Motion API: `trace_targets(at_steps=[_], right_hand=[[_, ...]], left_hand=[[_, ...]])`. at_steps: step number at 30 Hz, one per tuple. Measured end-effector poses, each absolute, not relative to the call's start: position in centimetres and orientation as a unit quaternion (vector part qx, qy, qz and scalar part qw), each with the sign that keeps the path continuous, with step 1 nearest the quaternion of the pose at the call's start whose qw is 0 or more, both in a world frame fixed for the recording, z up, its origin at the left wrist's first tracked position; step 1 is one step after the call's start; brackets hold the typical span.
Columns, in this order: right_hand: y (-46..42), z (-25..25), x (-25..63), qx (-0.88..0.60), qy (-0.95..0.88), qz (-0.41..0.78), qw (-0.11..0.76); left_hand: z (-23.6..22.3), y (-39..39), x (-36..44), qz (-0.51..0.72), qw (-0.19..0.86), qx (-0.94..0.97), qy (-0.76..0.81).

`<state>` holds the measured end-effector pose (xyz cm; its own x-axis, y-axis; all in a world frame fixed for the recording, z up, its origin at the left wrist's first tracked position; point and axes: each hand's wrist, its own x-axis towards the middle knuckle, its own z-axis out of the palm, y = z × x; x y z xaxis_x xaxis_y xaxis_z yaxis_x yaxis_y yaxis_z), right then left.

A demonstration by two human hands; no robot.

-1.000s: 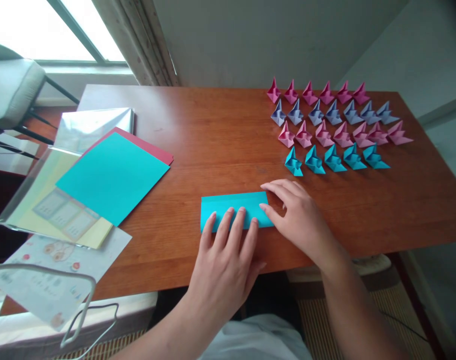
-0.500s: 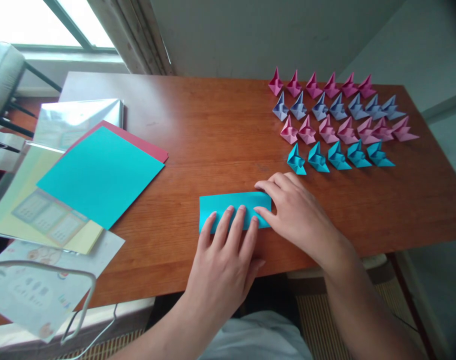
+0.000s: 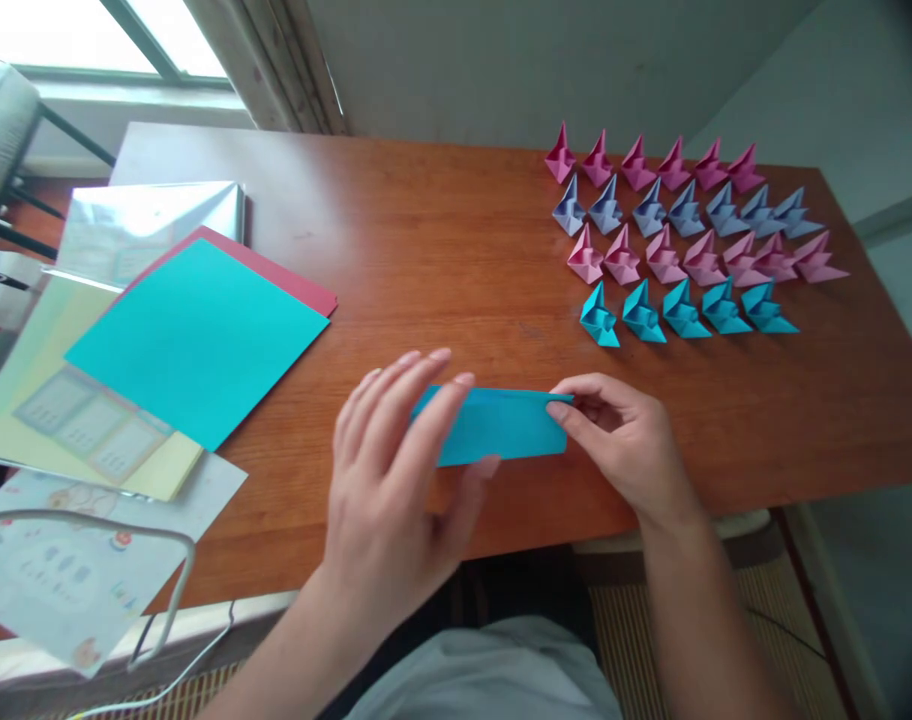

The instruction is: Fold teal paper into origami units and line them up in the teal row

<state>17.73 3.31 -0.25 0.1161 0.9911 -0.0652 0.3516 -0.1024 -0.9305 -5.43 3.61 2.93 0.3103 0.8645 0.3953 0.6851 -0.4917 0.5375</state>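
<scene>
A folded strip of turquoise paper (image 3: 512, 425) lies close to the table's front edge, its long side running left to right. My right hand (image 3: 621, 435) pinches its upper right corner between thumb and fingers. Over the left end of the strip hovers my left hand (image 3: 396, 460), fingers apart and thumb held away from them; it covers that end of the paper. Beyond my right hand stands a row of turquoise folded paper figures (image 3: 685, 310).
Behind them are rows of pink (image 3: 666, 258), lilac (image 3: 685, 212) and magenta figures (image 3: 673, 168). At left, turquoise sheets (image 3: 201, 340) overlap a red sheet (image 3: 276, 270), yellow paper packs (image 3: 43, 350) and a printed card (image 3: 58, 570). A bent metal tube (image 3: 81, 520) crosses the lower left.
My left hand has lifted off the paper and moved left, fingers spreading. My right hand has taken hold of the strip's upper right corner. The strip has shifted slightly right.
</scene>
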Motion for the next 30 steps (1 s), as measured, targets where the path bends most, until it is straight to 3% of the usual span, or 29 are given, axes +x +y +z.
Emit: trace_targets(at_steps=[2, 7, 12, 30], right_hand=[[3.2, -0.3, 17.7, -0.621, -0.518, 0.405, 0.426], [3.9, -0.3, 17.3, -0.591, -0.493, 0.426, 0.476], [4.9, -0.7, 16.9, -0.58, -0.486, 0.431, 0.491], [5.0, -0.8, 16.1, -0.622, -0.436, 0.405, 0.51]], left_hand=[[2.6, 4.9, -6.4, 0.344, 0.158, 0.762, 0.526], [1.6, 7.1, -7.9, 0.364, 0.395, 0.676, 0.505], [1.6, 7.8, -8.0, 0.371, 0.468, 0.594, 0.539], [1.1, 7.3, -8.8, 0.394, 0.445, 0.504, 0.627]])
